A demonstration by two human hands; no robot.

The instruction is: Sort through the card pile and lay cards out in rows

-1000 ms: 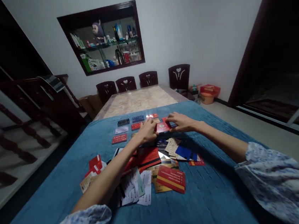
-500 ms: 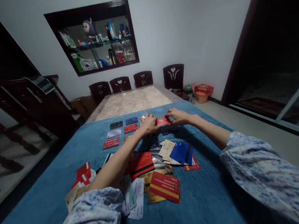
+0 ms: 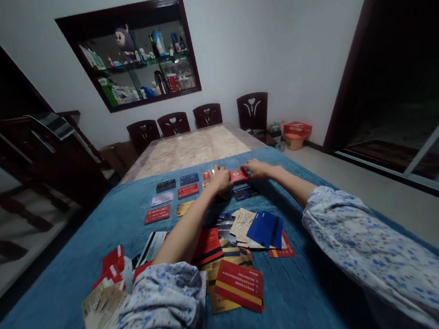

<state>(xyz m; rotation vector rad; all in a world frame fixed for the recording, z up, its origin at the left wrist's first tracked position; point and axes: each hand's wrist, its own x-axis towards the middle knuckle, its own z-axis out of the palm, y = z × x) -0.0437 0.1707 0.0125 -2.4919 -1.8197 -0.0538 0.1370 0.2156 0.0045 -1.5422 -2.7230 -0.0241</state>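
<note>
At the far end of the laid-out cards, a red card (image 3: 238,175) lies between my two hands, just behind a dark card (image 3: 245,192). My left hand (image 3: 220,180) has curled fingers at its left edge, and my right hand (image 3: 256,169) pinches its right edge. Left of them lie a black card (image 3: 166,186), a blue card (image 3: 189,178), a white card (image 3: 162,198) and several red and gold ones in rows. Nearer to me are loose heaps, with a blue card (image 3: 265,228) and a red-and-yellow card (image 3: 239,285) on top. My left forearm hides part of them.
A blue cloth (image 3: 310,285) covers the near part of the table; its far part is bare patterned stone (image 3: 198,147). Several dark chairs stand at the far end, one chair (image 3: 253,111) at the right. More paper cards (image 3: 103,307) lie near left.
The red card has moved slightly away from me with both hands at its edges, and the dark card in front of it shows more fully. The view has shifted slightly.
</note>
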